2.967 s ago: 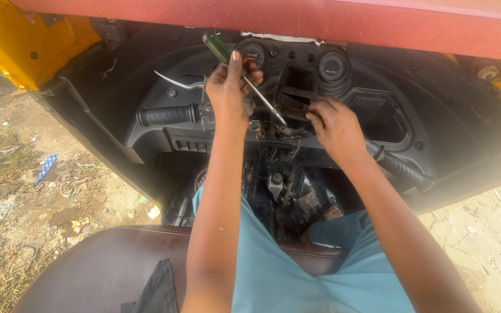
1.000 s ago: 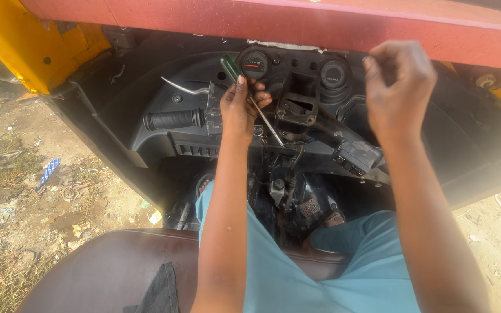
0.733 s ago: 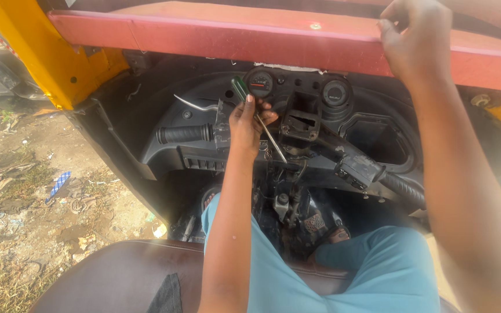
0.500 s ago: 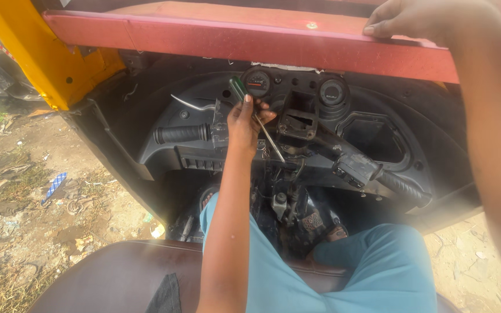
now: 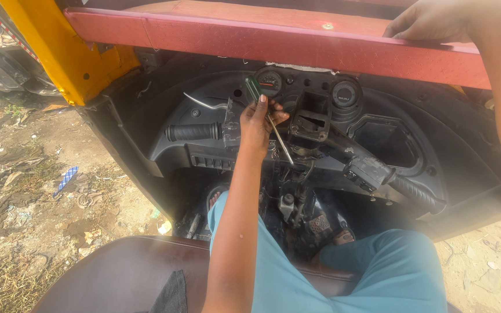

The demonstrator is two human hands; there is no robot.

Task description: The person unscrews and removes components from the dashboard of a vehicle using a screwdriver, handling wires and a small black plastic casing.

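Screwdriver point(image 5: 265, 110), green handle, metal shaft, held in left hand point(image 5: 259, 120) in front of the black dashboard point(image 5: 204, 93). Handle sticks up out of the fist toward the round gauge point(image 5: 269, 83); shaft runs down and right, tip ending near the steering column point(image 5: 297, 174), just below the open black bracket point(image 5: 310, 123). Left fingers point(image 5: 277, 116) clenched around the lower handle, thumb lying up along it. Whether the tip touches anything, cannot tell.

Right hand point(image 5: 430, 22) up top, resting on the red crossbar point(image 5: 262, 40), well apart from the screwdriver. Fingers laid flat over the bar's top edge, holding nothing; part of the hand is cut by the frame edge.

Left handlebar grip point(image 5: 192, 132) just left of the left hand, black, ribbed. Right handlebar grip point(image 5: 415, 194) lower right, tilted down, with a black switch box point(image 5: 366, 172) at its inner end. Second round gauge point(image 5: 345, 94) right of the bracket. Loose wire point(image 5: 204, 103) curls along the dashboard beside the left hand.

Below: tangle of cables and metal parts around the column, dark. Person's legs in blue trousers point(image 5: 389, 272), sitting on brown seat point(image 5: 123, 272), dark cloth point(image 5: 172, 295) on the seat. Yellow frame post point(image 5: 70, 52) upper left. Dirt ground point(image 5: 24, 197) with litter to the left.
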